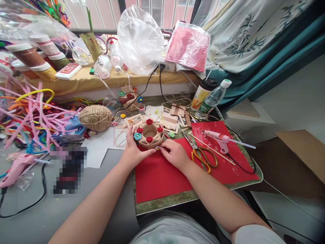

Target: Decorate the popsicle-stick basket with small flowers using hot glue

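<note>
1. Holding the small hexagonal basket woven of tan twine and wooden sticks [149, 135] between both hands, I keep it seated on the sheet of red paper [162, 176], just in front of my body, so it cannot slide while I work on its near rim.
2. My left hand [133, 149] cups the basket's left wall, fingers wrapped against it, a steadying grasp.
3. My right hand [175, 153] pinches at the near edge, fingertips closed on something tiny there; I cannot tell what.
4. The basket stands upright, mouth facing up toward the camera; being ring-shaped it has no clear long axis. Red rosettes and a blue flower sit around the rim.
5. Within the right hand's reach lie the orange-handled scissors [203, 156] and pink glue gun [219, 138], nozzle pointing right.
6. A ball of jute twine [95, 118] rests to the left.
</note>
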Demonstrator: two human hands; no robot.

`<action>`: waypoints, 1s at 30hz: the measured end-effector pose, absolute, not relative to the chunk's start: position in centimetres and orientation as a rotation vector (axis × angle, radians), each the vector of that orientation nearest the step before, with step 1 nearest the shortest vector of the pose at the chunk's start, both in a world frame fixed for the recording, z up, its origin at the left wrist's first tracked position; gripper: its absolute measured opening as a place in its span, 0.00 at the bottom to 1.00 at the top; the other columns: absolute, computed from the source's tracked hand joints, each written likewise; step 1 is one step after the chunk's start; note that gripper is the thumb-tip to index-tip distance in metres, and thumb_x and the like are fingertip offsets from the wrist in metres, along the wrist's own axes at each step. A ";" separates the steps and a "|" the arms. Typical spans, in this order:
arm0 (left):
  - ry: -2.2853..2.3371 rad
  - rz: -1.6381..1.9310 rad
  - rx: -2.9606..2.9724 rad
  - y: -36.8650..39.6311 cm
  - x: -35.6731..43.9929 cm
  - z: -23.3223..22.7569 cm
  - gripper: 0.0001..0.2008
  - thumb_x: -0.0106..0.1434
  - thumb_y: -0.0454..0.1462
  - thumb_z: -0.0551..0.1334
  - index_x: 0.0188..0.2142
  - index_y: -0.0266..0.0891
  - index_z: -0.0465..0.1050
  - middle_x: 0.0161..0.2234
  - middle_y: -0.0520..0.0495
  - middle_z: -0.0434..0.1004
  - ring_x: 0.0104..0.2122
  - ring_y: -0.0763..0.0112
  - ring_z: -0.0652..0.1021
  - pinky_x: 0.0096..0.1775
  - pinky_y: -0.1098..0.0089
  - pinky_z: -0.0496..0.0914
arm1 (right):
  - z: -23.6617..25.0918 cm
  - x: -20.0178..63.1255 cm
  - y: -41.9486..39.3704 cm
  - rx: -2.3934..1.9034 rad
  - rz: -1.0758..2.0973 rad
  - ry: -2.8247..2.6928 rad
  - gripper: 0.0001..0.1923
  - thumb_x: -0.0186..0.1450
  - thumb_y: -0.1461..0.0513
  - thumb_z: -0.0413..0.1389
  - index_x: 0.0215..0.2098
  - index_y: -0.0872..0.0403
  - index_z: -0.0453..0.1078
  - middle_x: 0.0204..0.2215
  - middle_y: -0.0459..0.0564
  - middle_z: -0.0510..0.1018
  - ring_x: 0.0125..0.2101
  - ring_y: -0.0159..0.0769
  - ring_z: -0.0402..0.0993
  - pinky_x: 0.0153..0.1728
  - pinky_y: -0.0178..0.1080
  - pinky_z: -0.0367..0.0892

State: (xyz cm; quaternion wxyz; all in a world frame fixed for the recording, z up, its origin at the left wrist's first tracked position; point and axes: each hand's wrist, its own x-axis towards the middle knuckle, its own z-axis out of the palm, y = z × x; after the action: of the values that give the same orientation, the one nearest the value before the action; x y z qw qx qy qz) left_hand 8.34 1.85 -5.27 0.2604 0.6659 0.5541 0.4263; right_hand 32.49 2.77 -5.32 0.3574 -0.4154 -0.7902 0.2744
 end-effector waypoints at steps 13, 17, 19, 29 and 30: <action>1.610 1.104 1.774 1.7 9.3 -5.2 0.72 0.52 0.49 0.80 0.77 0.47 0.27 0.75 0.30 0.46 0.74 0.43 0.58 0.72 0.46 0.58 | -5.4 31.9 2.5 -1.173 0.648 -1.908 0.03 0.68 0.63 0.62 0.37 0.49 0.72 0.35 0.49 0.77 0.37 0.42 0.76 0.41 0.44 0.75; 1.592 1.129 1.787 1.7 9.2 -5.3 0.71 0.52 0.50 0.80 0.77 0.48 0.28 0.76 0.30 0.44 0.74 0.42 0.59 0.71 0.45 0.59 | -5.9 31.9 2.5 -1.216 0.577 -1.770 0.29 0.65 0.61 0.67 0.62 0.49 0.67 0.59 0.60 0.74 0.60 0.53 0.72 0.58 0.56 0.74; 1.602 1.116 1.787 1.7 9.2 -5.4 0.71 0.52 0.50 0.80 0.77 0.48 0.28 0.76 0.29 0.44 0.74 0.41 0.59 0.71 0.44 0.59 | -6.3 32.0 2.7 -1.191 0.630 -1.793 0.40 0.66 0.60 0.66 0.72 0.46 0.57 0.69 0.60 0.66 0.69 0.55 0.64 0.68 0.60 0.67; 1.627 1.146 1.813 1.7 9.3 -5.4 0.73 0.50 0.50 0.81 0.77 0.47 0.28 0.74 0.27 0.51 0.72 0.40 0.63 0.69 0.43 0.63 | -7.3 31.8 2.9 -1.071 0.951 -1.658 0.40 0.67 0.61 0.65 0.73 0.45 0.55 0.72 0.55 0.67 0.71 0.48 0.65 0.71 0.55 0.65; 1.640 1.134 1.811 1.6 9.2 -5.4 0.73 0.50 0.51 0.81 0.77 0.47 0.28 0.74 0.27 0.51 0.72 0.39 0.63 0.68 0.43 0.64 | -7.2 31.8 2.8 -1.069 0.954 -1.645 0.38 0.67 0.61 0.66 0.71 0.45 0.57 0.71 0.55 0.68 0.70 0.47 0.67 0.70 0.55 0.67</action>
State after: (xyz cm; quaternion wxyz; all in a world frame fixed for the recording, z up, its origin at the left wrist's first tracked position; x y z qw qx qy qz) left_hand 9.23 1.59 -5.39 0.2223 0.6555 0.5935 0.4106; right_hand 31.78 2.81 -7.22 0.4619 -0.4347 -0.6688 0.3877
